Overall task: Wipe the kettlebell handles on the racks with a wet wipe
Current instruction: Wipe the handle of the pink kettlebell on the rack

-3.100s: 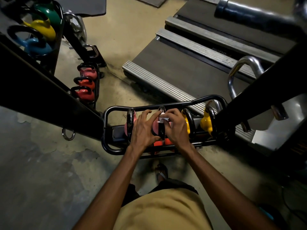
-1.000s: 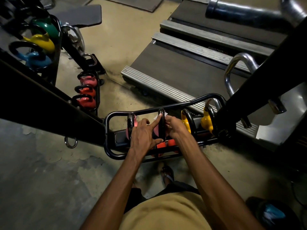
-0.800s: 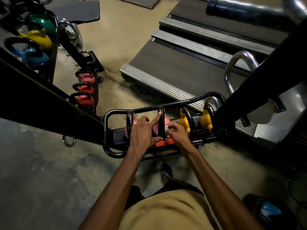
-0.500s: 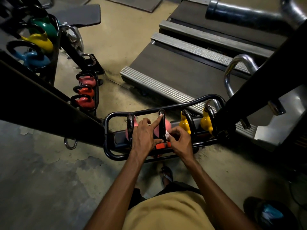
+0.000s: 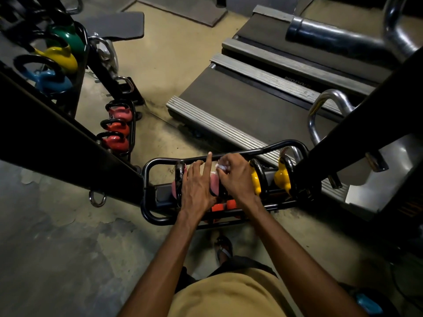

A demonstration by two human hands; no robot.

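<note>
A low black tube rack (image 5: 229, 157) in front of me holds two pink kettlebells and two yellow ones (image 5: 282, 177), all with black handles. My right hand (image 5: 238, 177) pinches a crumpled white wet wipe (image 5: 221, 167) against the top of the second pink kettlebell's (image 5: 214, 183) handle, which is mostly hidden under my hands. My left hand (image 5: 198, 184) rests on that kettlebell with its index finger stretched straight up along the handle to the rack's rail. The first pink kettlebell's handle (image 5: 179, 179) stands just left of my left hand.
Another small rack (image 5: 131, 124) with three red and pink kettlebells stands at the left. Blue, yellow and green kettlebells (image 5: 57, 58) sit on a higher rack, top left. Dark slanted beams cross both sides. Treadmills (image 5: 263, 106) lie behind the rack. My sandalled foot (image 5: 224, 247) is below it.
My right hand has slid the wipe up from the lower part of the handle to its top. My left hand has kept its place with the index finger extended.
</note>
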